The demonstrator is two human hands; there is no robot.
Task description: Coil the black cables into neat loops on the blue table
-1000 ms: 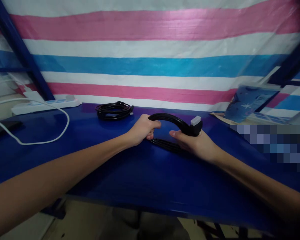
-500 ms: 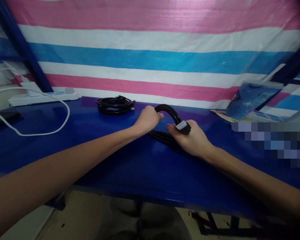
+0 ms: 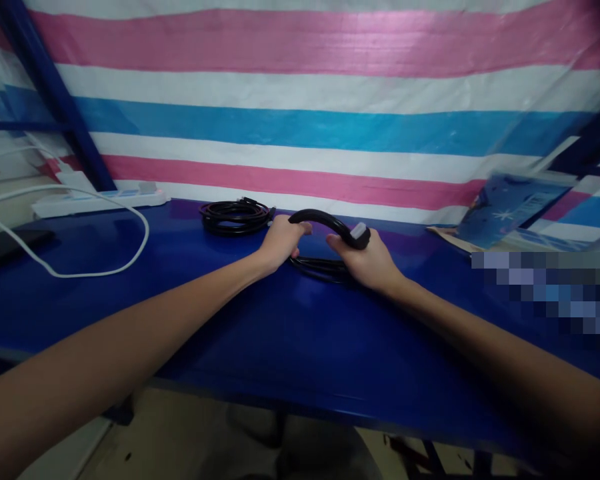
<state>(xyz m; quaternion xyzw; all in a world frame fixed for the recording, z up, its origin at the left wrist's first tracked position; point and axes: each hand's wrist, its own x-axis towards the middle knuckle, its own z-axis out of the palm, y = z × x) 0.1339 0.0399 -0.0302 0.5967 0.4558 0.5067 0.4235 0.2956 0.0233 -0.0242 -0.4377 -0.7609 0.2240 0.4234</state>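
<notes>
A black cable arches between my two hands, with more of its loops lying low on the blue table below. My left hand is closed around its left side. On the right, my right hand grips the other side, where a black connector with a pale grey face sticks up past the thumb. The fingertips of both hands are partly hidden. Behind and left of my left hand lies a second coiled black cable, untouched, with small plugs on top.
A white power strip stands at the back left, and a white cord loops from there over the blue table. A dark flat object lies at far left. At the back right leans a blue printed package. Striped sheeting hangs behind.
Both hands have shifted slightly left in the view, still gripping the cable. Its arch has become wider and flatter. The whole view has also shifted a little.
</notes>
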